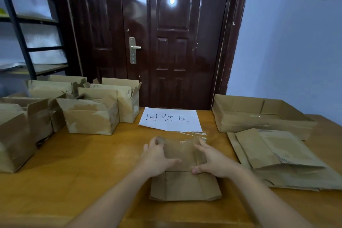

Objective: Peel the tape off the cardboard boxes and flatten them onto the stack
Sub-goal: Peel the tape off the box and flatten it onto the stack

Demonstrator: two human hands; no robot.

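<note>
Cardboard box (pixel 185 170) gripped by both hands, white sheet (pixel 171 120) beyond.

both hands (pixel 157 155) gripping flattened box (pixel 185 185), table (pixel 74 163)

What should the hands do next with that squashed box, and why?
Probably lift the box and carry it right onto the stack. It already looks flat on the table, the left hand and right hand both grip its sides, and flattened boxes are piled on the right.
</note>
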